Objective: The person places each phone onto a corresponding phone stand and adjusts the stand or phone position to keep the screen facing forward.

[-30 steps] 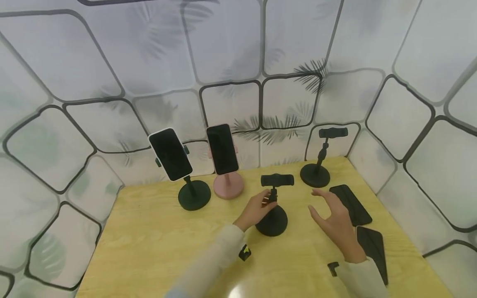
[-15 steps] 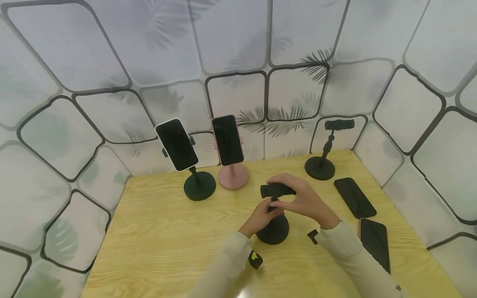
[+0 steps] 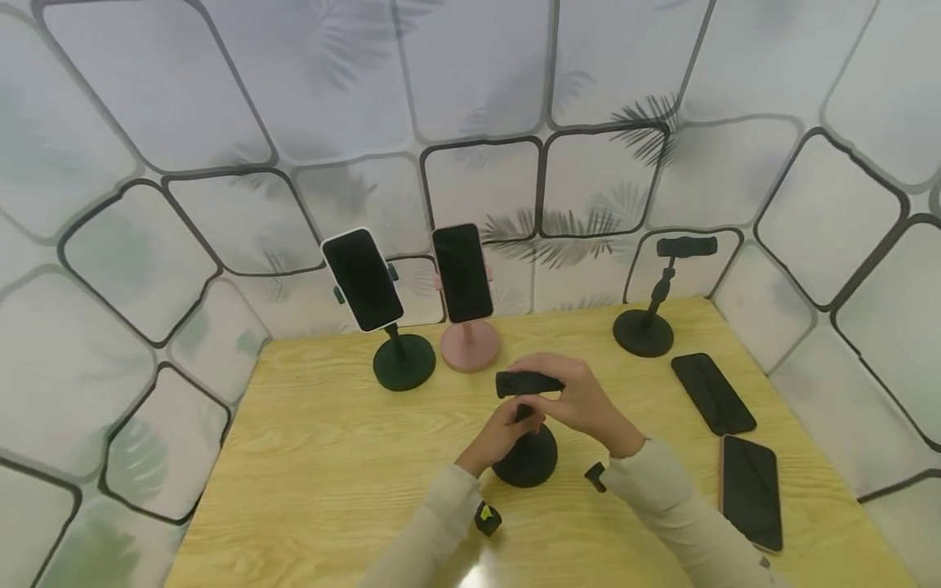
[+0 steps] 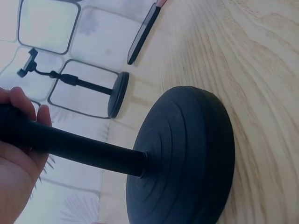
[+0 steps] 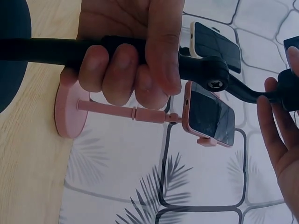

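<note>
A black phone stand (image 3: 526, 459) stands on its round base on the table. My left hand (image 3: 502, 434) wraps its fingers and thumb round the post, as the left wrist view shows with the hand (image 4: 21, 154) high above the base (image 4: 184, 154). At the top, my right hand (image 3: 584, 398) holds the phone clamp (image 3: 524, 384), thumb below and fingers over it. The right wrist view shows the bent neck (image 5: 243, 91) between the hands, with the right fingers (image 5: 271, 123) at the back of the clamp. The right half of the clamp is hidden by that hand in the head view.
A dark green stand (image 3: 404, 362) with a white-edged phone (image 3: 363, 279) and a pink stand (image 3: 470, 346) with another phone (image 3: 462, 273) stand at the back. Another black stand (image 3: 643, 333) is back right. Two phones lie at right, a black one (image 3: 713, 394) and a pink-edged one (image 3: 751, 492).
My right hand came in from the right and took hold of the clamp. The clamp is now turned and tilted slightly. My left hand keeps its grip on the post.
</note>
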Available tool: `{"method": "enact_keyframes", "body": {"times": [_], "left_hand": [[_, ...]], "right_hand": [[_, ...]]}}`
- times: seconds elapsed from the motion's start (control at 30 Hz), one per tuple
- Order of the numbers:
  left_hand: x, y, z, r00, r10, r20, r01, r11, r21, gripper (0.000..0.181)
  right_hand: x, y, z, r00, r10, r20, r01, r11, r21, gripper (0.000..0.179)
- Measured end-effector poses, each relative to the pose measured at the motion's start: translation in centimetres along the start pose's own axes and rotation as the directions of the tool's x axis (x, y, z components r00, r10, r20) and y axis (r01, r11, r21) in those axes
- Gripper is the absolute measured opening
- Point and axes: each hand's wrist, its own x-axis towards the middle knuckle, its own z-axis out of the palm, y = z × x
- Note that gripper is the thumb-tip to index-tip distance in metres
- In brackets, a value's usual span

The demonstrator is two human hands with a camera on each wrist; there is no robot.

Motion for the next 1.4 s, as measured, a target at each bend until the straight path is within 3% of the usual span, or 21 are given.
{"method": "enact_keyframes", "body": {"times": [0.17, 0.63, 0.83, 1.0, 1.17, 1.3, 1.37, 1.4], "left_hand": [[0.0, -0.2, 0.0, 1.000, -0.012, 0.010, 0.013, 0.999, -0.037, 0.019], [-0.2, -0.4, -0.5, 1.000, 0.012, 0.026, -0.013, 1.000, 0.014, 0.015], [-0.1, -0.4, -0.8, 0.999, 0.026, 0.029, -0.026, 0.999, 0.022, 0.015], [0.0, -0.4, -1.0, 0.999, 0.031, 0.022, -0.031, 0.999, 0.017, 0.016], [0.1, -0.5, -0.7, 0.999, 0.030, 0.025, -0.030, 0.999, 0.017, 0.018], [0.0, -0.3, -0.3, 1.000, 0.001, 0.028, -0.002, 1.000, 0.014, 0.018], [-0.1, -0.2, -0.2, 1.000, 0.001, 0.023, -0.001, 1.000, 0.016, 0.019], [-0.1, -0.1, -0.3, 1.000, 0.004, 0.019, -0.004, 1.000, 0.020, 0.020]], "right_hand": [[0.3, -0.1, 0.1, 1.000, -0.012, -0.016, 0.012, 1.000, 0.006, 0.043], [1.3, 0.1, 0.4, 1.000, 0.010, -0.019, -0.010, 1.000, 0.000, 0.037], [1.4, -0.1, 0.6, 0.998, 0.056, -0.034, -0.056, 0.998, 0.010, 0.037], [0.8, -0.8, 0.6, 0.994, 0.107, -0.025, -0.108, 0.993, -0.046, 0.054], [-1.9, -1.2, -1.1, 0.975, 0.211, -0.069, -0.218, 0.969, -0.116, 0.090], [-6.1, -0.4, -3.9, 0.954, 0.232, -0.190, -0.271, 0.939, -0.212, 0.091], [-8.6, 0.4, -5.5, 0.927, 0.309, -0.215, -0.363, 0.885, -0.293, 0.081], [-10.0, 1.0, -6.3, 0.910, 0.357, -0.211, -0.411, 0.844, -0.345, 0.075]]}}
